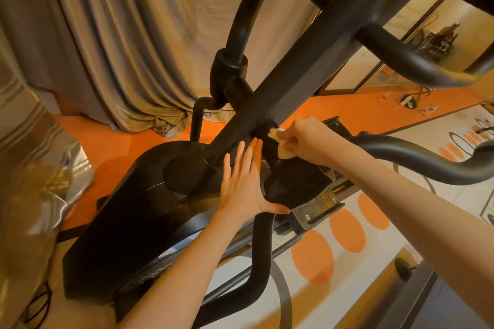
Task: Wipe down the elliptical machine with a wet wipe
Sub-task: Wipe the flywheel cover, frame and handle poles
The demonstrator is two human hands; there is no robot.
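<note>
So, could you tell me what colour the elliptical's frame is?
Black, clearest in the head view: elliptical's frame.

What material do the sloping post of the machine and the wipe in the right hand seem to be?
Post: probably painted metal, matte black, with flat faces and straight edges. Wipe: soft, pale cloth or paper, crumpled in the right hand; wetness cannot be seen.

The machine (149, 211) is big and black. Its fat body sits low on the floor in front of me. A thick black post (302, 67) goes up from the body, leaning up and to my right. Curved black bars stick out on both sides of the post. The wipe (280, 143) is small, pale and all scrunched up. It is pressed on the dark part right beside the bottom of the post, above a shiny black cover (299, 181).
</note>
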